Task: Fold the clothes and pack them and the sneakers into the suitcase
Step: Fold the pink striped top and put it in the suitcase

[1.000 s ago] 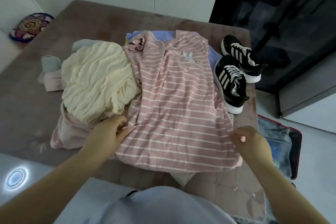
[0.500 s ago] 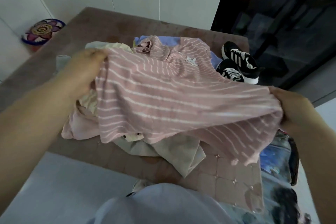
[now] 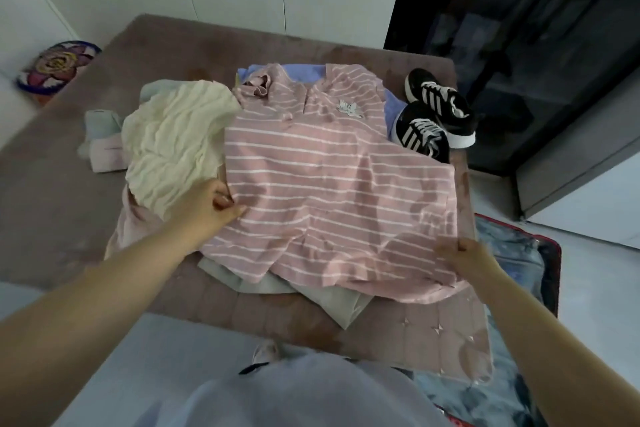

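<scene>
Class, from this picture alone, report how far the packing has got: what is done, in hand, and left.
Done: nothing visibly packed. In hand: the left hand and right hand hold the pink striped shirt, spread flat on the pile. Left: fold it, the cream garment and the others beneath; pack them and the sneakers into the suitcase.

- A pink striped shirt (image 3: 329, 184) lies spread over other clothes (image 3: 169, 146) on the bed (image 3: 52, 201).
- The left hand (image 3: 207, 208) pinches its left edge; the right hand (image 3: 467, 260) grips its near right corner.
- Black sneakers (image 3: 433, 118) sit at its far right.
- The suitcase (image 3: 519, 263) lies open beside the bed.
</scene>
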A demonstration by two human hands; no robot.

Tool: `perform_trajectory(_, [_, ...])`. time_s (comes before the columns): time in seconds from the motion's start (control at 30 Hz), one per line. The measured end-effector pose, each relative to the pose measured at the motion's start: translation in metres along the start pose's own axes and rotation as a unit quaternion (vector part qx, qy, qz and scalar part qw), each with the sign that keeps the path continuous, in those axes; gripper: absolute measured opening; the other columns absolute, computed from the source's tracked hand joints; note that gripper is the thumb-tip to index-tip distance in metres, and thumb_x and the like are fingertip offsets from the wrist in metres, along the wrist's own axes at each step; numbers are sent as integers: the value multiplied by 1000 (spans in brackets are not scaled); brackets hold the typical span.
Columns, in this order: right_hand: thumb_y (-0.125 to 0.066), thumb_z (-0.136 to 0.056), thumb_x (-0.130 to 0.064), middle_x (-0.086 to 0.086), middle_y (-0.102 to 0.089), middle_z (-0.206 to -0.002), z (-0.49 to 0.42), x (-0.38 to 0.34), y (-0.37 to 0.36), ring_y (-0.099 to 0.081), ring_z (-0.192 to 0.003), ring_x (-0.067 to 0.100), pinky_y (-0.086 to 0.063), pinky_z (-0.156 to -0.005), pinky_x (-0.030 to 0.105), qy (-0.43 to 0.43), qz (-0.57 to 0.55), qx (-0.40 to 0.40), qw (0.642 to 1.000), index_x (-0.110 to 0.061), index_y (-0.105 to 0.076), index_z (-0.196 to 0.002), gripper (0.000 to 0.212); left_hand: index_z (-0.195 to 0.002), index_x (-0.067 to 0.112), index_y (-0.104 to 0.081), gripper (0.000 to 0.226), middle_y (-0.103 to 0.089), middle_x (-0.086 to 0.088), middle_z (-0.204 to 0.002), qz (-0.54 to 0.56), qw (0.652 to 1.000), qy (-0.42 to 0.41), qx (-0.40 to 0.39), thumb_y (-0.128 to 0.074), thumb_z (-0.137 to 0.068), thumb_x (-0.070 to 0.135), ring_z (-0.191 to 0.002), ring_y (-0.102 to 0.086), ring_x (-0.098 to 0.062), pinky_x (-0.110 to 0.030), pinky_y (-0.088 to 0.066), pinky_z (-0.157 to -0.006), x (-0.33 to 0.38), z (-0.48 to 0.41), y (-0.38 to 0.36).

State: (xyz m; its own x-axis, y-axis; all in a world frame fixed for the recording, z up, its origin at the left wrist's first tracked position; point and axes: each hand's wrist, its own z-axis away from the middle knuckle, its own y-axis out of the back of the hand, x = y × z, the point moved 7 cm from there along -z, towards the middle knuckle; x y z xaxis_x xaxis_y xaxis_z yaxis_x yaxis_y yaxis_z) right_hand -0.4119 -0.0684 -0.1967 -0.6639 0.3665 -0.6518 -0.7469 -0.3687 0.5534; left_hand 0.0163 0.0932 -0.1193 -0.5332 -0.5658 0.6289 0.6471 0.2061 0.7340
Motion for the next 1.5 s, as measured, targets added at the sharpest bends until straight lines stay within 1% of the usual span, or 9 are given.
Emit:
perform_trajectory(0.13, [-56, -89, -26, 19, -65, -90, 5, -12, 18, -63, -86, 38, -53, -82, 52, 5, -16, 46, 999, -7, -60, -91, 19, -91, 8, -55, 4, -61, -12, -91, -11, 995, -26, 91, -56, -89, 12, -85, -58, -30, -33, -40, -72, 4, -2, 8])
perform_trajectory(0.27, [-44, -96, -28, 18, -55, -89, 17, -18, 33, -53, -82, 30, -45, -74, 42, 5, -7, 97, 995, -3, -51, -98, 27, -99, 6, -43, 6, -47, -13, -86, 81, 981, 14, 174, -39, -96, 8, -83, -44, -23, -28, -27, -70, 1, 7, 26])
perform_trajectory(0.43, [-22, -91, -45, 26, -55, -112, 31, 8, 10, -55, -99, 33, -41, -80, 35, -20, 43, 34, 998, -3, -54, -126, 63, -99, 4, -43, 8, -44, -8, -75, 45, 983, 28, 174, -39, -97, 11, -79, -43, -23, -29, -27, -70, -29, 18, 22])
perform_trajectory(0.57, [-60, -88, -32, 16, -65, -92, 31, 5, 21, -57, -74, 27, -43, -64, 34, -10, 29, 67, 997, -7, -69, -95, 28, -99, 4, -42, 19, -54, -16, -82, -15, 992, 17, 122, -44, -96, 23, -78, -52, -29, -36, -37, -71, -52, 24, 13])
perform_trajectory(0.67, [-64, -87, -29, 11, -63, -76, 19, 7, 21, -56, -67, 25, -43, -58, 30, 7, 108, 1, 994, -10, -64, -74, 23, -93, 1, -47, 28, -55, -15, -81, -4, 997, 15, 80, -56, -90, 27, -78, -54, -28, -35, -37, -71, -54, 27, 10])
perform_trajectory(0.8, [-64, -87, -26, 16, -58, -109, 13, -6, 13, -57, -91, 29, -47, -76, 35, 29, 321, -25, 946, -8, -51, -108, 31, -72, 13, -42, 35, -39, 4, -62, -88, 994, -37, 47, -74, -77, 25, -63, -47, -24, -30, -28, -56, -32, 32, 12])
perform_trajectory(0.97, [-63, -82, -8, 18, -50, -114, 14, -112, 18, -49, -104, 36, -41, -84, 40, 249, 219, 108, 937, -5, -50, -118, 39, -124, 1, -42, 70, -54, -16, -109, -129, 966, -154, 161, -42, -81, 56, -99, -51, -34, -40, -37, -78, 27, 23, 50])
perform_trajectory(1.2, [-62, -87, -18, 23, -52, -116, -38, -224, -23, -46, -111, 39, -34, -91, 39, 350, 349, 45, 868, 4, -55, -113, 35, -123, 1, -44, 53, -56, -18, -108, -104, 949, -223, 197, -45, -83, 36, -98, -53, -35, -41, -40, -84, 103, -86, 74])
perform_trajectory(1.5, [-61, -88, -26, 19, -45, -134, -134, -273, -61, -41, -124, 34, -35, -100, 37, 350, 376, -30, 858, -6, -50, -125, 44, -121, 7, -48, 46, -55, -18, -121, -179, 965, -119, 150, -59, -85, 33, -111, -52, -36, -42, -42, -91, 110, -208, 51])
